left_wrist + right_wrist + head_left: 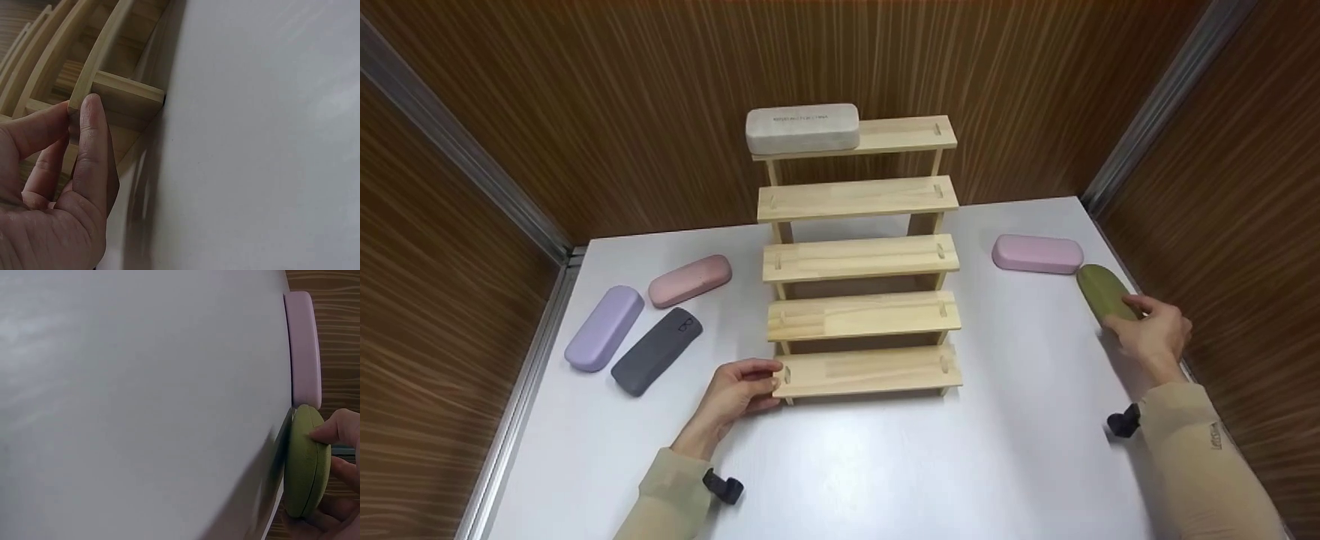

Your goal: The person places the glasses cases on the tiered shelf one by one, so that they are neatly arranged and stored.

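A wooden tiered rack (866,371) with several steps stands mid-table. My left hand (742,388) pinches the left end of its lowest step, the thumb (91,135) lying along the front edge in the left wrist view. Over at the right, my right hand (1156,331) grips a green glasses case (1104,292) by its near end. In the right wrist view, thumb and fingers sit on opposite sides of the green case (306,464), and its lower side casts a shadow on the table. A pink-lilac glasses case (1038,253) lies just beyond it.
On the rack's top step, at the left, sits a whitish glasses case (802,129). Lavender (604,328), dark grey (657,351) and pink (690,281) glasses cases lie on the white table (885,465) at the left. Brown wood-grain panels (660,90) enclose the back and sides.
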`<action>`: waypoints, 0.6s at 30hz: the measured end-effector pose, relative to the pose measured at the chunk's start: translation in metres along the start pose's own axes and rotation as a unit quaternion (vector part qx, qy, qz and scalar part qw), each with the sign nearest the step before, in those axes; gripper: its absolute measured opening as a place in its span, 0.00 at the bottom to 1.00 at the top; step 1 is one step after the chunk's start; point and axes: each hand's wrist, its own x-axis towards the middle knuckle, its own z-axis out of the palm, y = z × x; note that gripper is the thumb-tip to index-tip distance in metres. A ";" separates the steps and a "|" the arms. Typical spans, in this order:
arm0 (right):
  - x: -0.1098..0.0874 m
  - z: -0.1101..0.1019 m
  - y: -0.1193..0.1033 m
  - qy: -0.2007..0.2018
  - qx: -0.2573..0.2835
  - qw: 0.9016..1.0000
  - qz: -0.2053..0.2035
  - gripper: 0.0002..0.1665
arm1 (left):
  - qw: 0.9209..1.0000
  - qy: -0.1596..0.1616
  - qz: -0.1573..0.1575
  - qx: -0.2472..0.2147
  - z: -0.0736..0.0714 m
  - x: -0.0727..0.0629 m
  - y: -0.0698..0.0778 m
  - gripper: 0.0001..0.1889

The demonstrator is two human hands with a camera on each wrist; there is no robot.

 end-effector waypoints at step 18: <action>-0.010 -0.022 -0.011 0.032 0.023 0.999 -0.023 0.38 | 1.000 -0.002 0.000 0.003 -0.001 -0.001 0.001 0.18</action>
